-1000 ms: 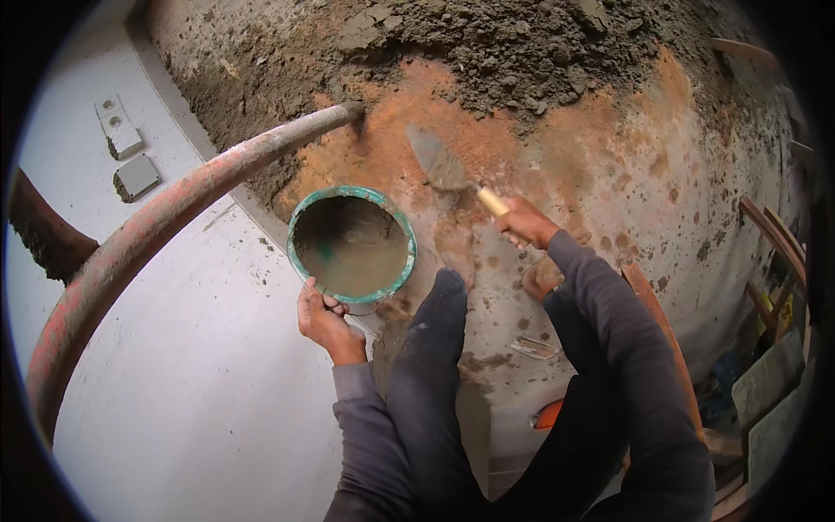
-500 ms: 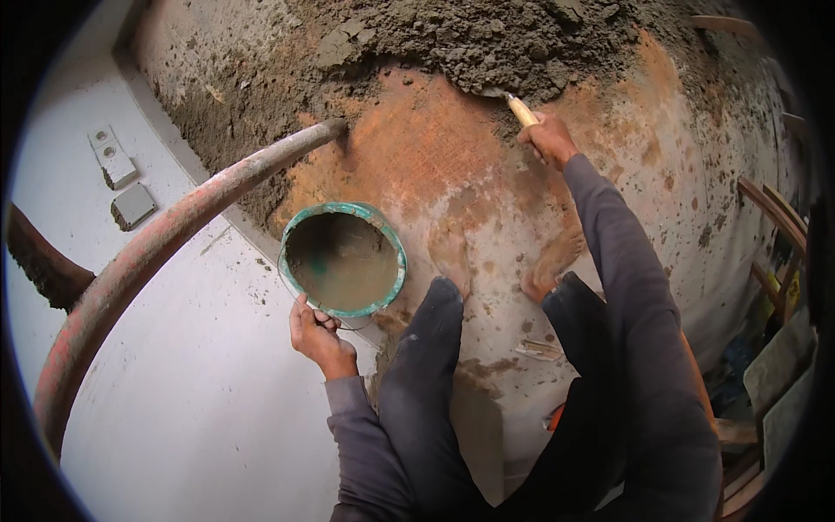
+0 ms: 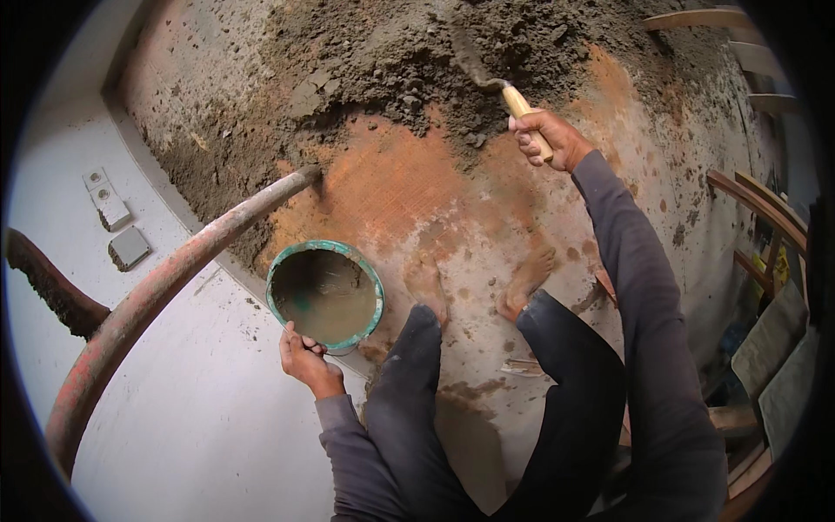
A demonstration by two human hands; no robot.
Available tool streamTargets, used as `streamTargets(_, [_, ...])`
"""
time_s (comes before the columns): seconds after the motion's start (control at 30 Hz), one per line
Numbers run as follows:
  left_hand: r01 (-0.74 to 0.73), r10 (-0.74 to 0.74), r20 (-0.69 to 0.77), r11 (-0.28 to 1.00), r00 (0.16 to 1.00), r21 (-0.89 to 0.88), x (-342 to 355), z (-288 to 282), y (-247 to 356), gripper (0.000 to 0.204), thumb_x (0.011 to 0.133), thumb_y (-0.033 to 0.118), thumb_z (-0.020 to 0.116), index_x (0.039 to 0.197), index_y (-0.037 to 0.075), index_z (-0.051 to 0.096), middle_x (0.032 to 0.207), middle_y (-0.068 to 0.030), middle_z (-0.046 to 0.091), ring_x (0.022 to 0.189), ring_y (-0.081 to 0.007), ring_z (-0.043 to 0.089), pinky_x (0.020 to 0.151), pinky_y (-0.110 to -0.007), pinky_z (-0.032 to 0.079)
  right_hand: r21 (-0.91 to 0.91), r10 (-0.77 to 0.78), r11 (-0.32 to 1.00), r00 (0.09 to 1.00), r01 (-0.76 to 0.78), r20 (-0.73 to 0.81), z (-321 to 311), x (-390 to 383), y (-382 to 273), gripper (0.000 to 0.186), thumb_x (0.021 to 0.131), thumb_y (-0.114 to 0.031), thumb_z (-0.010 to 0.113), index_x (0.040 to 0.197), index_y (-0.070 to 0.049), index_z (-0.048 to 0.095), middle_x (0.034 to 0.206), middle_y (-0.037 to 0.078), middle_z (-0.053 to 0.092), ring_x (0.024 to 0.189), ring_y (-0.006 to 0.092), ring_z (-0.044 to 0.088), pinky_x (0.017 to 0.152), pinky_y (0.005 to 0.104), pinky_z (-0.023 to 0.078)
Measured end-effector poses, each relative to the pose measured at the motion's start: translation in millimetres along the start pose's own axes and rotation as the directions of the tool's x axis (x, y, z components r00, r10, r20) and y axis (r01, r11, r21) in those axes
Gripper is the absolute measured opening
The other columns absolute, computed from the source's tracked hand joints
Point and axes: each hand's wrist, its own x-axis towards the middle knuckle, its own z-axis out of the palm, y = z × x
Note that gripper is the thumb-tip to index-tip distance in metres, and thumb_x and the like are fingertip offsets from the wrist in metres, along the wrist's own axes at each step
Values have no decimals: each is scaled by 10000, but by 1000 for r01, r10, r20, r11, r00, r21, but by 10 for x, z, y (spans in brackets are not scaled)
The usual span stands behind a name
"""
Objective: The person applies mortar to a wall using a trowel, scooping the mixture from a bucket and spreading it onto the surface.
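Observation:
My right hand (image 3: 557, 139) is closed around the wooden handle of a trowel (image 3: 477, 68); its mud-coated, slightly blurred blade is in the heap of grey, crumbly mortar (image 3: 357, 61) at the top of the view. My left hand (image 3: 309, 361) grips the thin handle of a teal-rimmed bucket (image 3: 322, 296) at the rim's lower side. Murky grey liquid sits in the bucket. Below the heap is a patch of orange-stained floor (image 3: 365, 174), with my bare feet (image 3: 529, 274) on the paler, spotted part.
A scuffed pink pipe (image 3: 191, 261) curves across the left, over a white surface (image 3: 165, 400) bearing small socket-like plates (image 3: 106, 198). Along the right edge are wooden strips (image 3: 752, 209) and grey boards (image 3: 765, 339). A mortar-crusted pipe branch (image 3: 52, 287) sticks in at far left.
My right hand has moved upward with the trowel, from bare floor into the mortar heap. The view has shifted, so the bucket and left hand sit lower and slightly further left.

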Motion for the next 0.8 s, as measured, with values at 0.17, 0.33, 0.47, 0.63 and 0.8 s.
streamTargets(0.17, [-20, 21, 14, 1000, 1000, -22, 23, -21, -29, 262, 983, 96, 412, 1153, -12, 581, 617, 38, 430, 511, -54, 357, 461, -212, 291, -343, 149, 925, 986, -164, -69, -3, -289, 454, 277, 772, -68, 644, 1018, -21, 526, 581, -5, 523, 382, 77, 474, 307, 239, 413])
streamTargets(0.33, [-12, 13, 45, 1000, 999, -25, 2, 40, -106, 276, 979, 90, 408, 1173, -22, 569, 619, 37, 429, 510, -55, 349, 456, -217, 280, -723, 350, 567, 910, -395, -223, -216, -374, 1421, 553, 721, -20, 642, 1264, 18, 545, 559, 32, 537, 387, 116, 475, 331, 292, 376])
streamTargets(0.47, [-25, 25, 39, 1000, 999, -14, 19, -79, -64, 285, 980, 89, 405, 1186, -29, 562, 627, 33, 434, 517, -58, 351, 460, -220, 278, -665, 278, 649, 929, -369, -245, -382, -264, 1439, 416, 723, -51, 658, 1126, 30, 591, 565, 43, 544, 381, 123, 457, 340, 294, 355])
streamTargets(0.63, [-13, 15, 42, 999, 999, -33, 43, -84, -87, 280, 987, 97, 413, 1185, -35, 560, 629, 29, 429, 523, -60, 356, 464, -220, 279, -287, 172, 934, 972, -212, -161, -437, -380, 1006, 136, 787, -84, 593, 876, -46, 498, 557, 3, 470, 363, 109, 413, 316, 282, 350])
streamTargets(0.8, [-5, 11, 64, 996, 998, -94, -1, -57, -63, 272, 997, 112, 426, 1171, -47, 562, 615, 28, 416, 501, -57, 342, 450, -218, 271, -218, 252, 943, 967, -253, -33, 43, -590, 1236, 157, 801, -85, 602, 922, -25, 524, 559, 4, 491, 383, 97, 448, 311, 277, 366])
